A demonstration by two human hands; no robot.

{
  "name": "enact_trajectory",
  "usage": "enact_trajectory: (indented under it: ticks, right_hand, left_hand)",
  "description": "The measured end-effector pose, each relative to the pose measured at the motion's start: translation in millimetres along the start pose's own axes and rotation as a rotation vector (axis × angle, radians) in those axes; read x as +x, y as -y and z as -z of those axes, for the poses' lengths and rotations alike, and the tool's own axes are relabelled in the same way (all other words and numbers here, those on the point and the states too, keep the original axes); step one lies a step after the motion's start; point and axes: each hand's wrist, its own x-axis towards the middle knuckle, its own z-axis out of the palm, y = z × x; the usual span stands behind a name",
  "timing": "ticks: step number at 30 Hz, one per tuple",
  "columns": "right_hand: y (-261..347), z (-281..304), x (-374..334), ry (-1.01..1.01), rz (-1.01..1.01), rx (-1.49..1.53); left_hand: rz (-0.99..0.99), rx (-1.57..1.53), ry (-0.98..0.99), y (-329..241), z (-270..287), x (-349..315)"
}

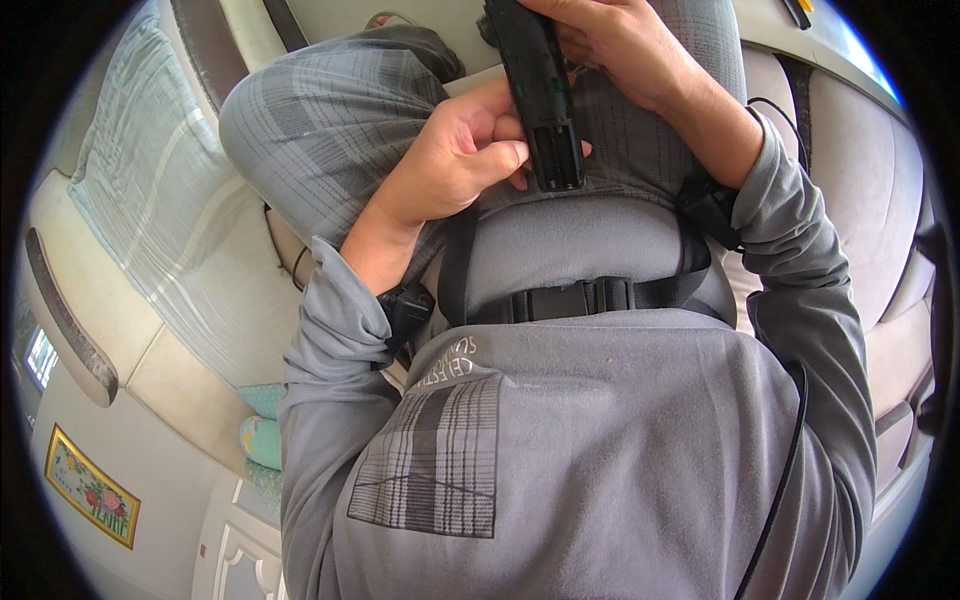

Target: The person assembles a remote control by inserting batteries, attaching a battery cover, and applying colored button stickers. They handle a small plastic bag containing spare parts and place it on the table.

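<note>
Here, I see both hands gripping a long black device [543, 95] over the lap: left hand [462, 150] clenched at its lower end, right hand [615, 45] grasping the top; work appears midway.

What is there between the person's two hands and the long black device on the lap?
Nothing visible. Both hands are already on the long black device: the left hand grips its lower end with thumb and fingers, and the right hand clasps its upper part. It lies over the grey checked trousers.
</note>
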Motion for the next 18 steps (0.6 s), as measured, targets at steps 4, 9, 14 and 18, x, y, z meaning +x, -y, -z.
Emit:
enact_trajectory:
  ticks: [4,9,14,18]
  right_hand:
    - [-1.8,0.9,-0.6,0.008,0.008,0.042]
    - [-3.5,-0.3,0.6,-0.009,0.027,-0.047]
    - [-4.5,-0.5,0.8,-0.006,0.048,-0.053]
    - [-3.9,-0.6,-0.1,0.009,0.049,-0.019]
  left_hand:
    - [-0.046,-0.066,-0.016,5.6,2.1,2.6]
    - [-0.035,-0.075,-0.024,6.0,3.5,1.5]
    - [-0.015,-0.087,-0.010,4.1,1.7,1.7]
    - [-0.002,-0.021,-0.045,4.5,0.2,1.9]
